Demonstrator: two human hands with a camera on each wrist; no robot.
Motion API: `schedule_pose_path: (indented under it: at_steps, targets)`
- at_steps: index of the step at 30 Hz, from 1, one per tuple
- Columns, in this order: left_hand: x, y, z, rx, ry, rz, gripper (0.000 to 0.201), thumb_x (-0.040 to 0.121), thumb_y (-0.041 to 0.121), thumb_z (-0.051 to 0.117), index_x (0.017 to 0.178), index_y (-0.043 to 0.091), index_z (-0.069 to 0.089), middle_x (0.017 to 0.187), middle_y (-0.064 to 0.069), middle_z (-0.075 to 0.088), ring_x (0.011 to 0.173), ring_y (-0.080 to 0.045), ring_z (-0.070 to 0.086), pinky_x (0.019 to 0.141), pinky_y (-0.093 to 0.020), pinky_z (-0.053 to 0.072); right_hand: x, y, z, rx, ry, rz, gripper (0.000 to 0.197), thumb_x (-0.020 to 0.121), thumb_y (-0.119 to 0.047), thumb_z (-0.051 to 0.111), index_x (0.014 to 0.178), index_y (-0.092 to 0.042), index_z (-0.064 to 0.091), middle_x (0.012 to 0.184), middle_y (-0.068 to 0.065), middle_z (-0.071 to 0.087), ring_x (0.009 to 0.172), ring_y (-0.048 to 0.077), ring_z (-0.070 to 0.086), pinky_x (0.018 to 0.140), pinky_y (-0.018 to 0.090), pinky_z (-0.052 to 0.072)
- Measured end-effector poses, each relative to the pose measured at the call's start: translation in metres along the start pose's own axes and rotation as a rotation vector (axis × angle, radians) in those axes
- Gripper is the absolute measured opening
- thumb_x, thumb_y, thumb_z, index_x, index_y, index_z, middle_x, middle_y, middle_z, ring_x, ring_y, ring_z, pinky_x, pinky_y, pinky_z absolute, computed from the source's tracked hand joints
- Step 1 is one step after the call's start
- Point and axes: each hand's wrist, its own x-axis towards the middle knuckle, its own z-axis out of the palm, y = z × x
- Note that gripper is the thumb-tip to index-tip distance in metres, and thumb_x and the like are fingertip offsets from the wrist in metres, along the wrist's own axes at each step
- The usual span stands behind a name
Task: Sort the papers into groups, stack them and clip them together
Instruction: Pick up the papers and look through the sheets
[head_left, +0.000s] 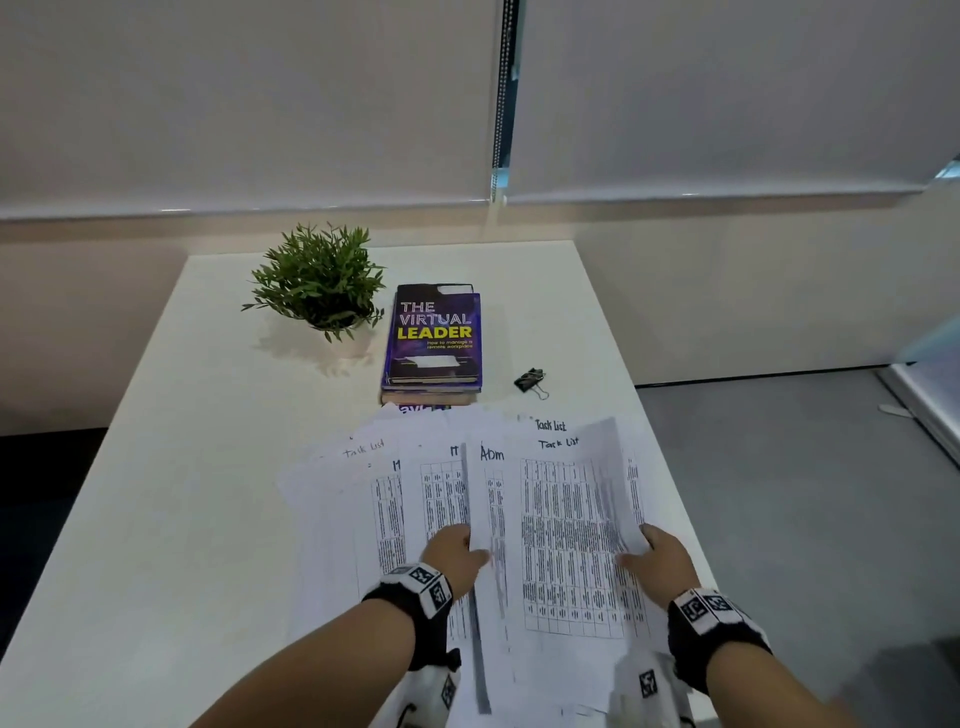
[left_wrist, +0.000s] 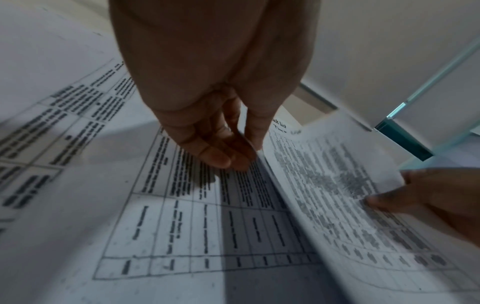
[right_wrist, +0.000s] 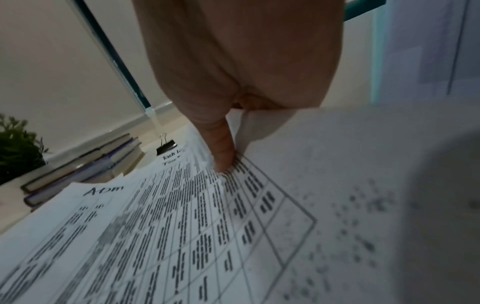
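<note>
Several printed table sheets lie fanned over the near part of the white table (head_left: 218, 467). A bunch of them, with a "Task List" sheet (head_left: 571, 519) on top and an "Adm" sheet (head_left: 493, 493) under it, is raised at its sides. My left hand (head_left: 470, 551) pinches the bunch's left edge, thumb on top; my left hand (left_wrist: 233, 158) shows its fingertips at that edge. My right hand (head_left: 641, 553) pinches the curled right edge of the "Task List" sheet (right_wrist: 182, 216), thumb (right_wrist: 223, 158) on the print and fingers hidden beneath. A black binder clip (head_left: 531, 381) lies beyond the papers.
A stack of books (head_left: 434, 338) with a purple cover sits behind the papers, and a small potted plant (head_left: 319, 280) stands to its left. More sheets (head_left: 384, 499) spread to the left of my left hand. The table's right edge runs close to my right hand.
</note>
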Motion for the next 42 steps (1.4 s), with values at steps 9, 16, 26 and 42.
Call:
schedule_pose_path:
  at_steps: [9,16,26,42]
  targets:
    - [-0.017,-0.015,-0.046,-0.246,0.199,-0.097,0.045,0.100,0.010,0.050,0.143,0.002,0.042,0.145,-0.014,0.047,0.129,-0.030,0.050,0.098,-0.029,0.039,-0.014,-0.025,-0.005,0.271,-0.316,-0.003,0.019,0.085,-0.019,0.073,0.103,-0.011,0.069,0.104,0.009,0.072,0.093,0.024,0.066,0.084,0.039,0.054]
    - [-0.047,-0.023,-0.065,-0.639,0.070,-0.068,0.030,0.098,-0.001,0.050,0.117,0.013,0.067,0.097,-0.012,0.072,0.050,-0.007,0.065,0.044,-0.017,0.048,-0.029,-0.073,0.027,0.360,-0.339,-0.057,0.020,0.096,-0.031,0.059,0.107,-0.017,0.065,0.110,0.004,0.070,0.103,0.020,0.062,0.088,0.035,0.048]
    - [-0.062,-0.059,-0.087,-0.539,0.265,-0.050,0.052,0.096,0.042,0.057,0.140,0.015,0.051,0.141,-0.012,0.056,0.129,-0.036,0.052,0.109,-0.052,0.039,-0.037,-0.110,0.086,0.202,-0.353,-0.250,0.030,0.087,-0.021,0.069,0.109,-0.015,0.051,0.102,0.001,0.064,0.085,0.016,0.065,0.070,0.028,0.053]
    - [-0.053,-0.121,-0.118,-0.415,0.452,-0.160,0.033,0.097,0.006,0.055,0.129,0.001,0.059,0.124,-0.018,0.065,0.105,-0.030,0.060,0.097,-0.039,0.046,-0.026,-0.094,0.122,-0.196,-0.028,-0.317,0.020,0.086,0.001,0.053,0.078,-0.017,0.052,0.088,0.004,0.058,0.068,0.013,0.051,0.066,0.034,0.051]
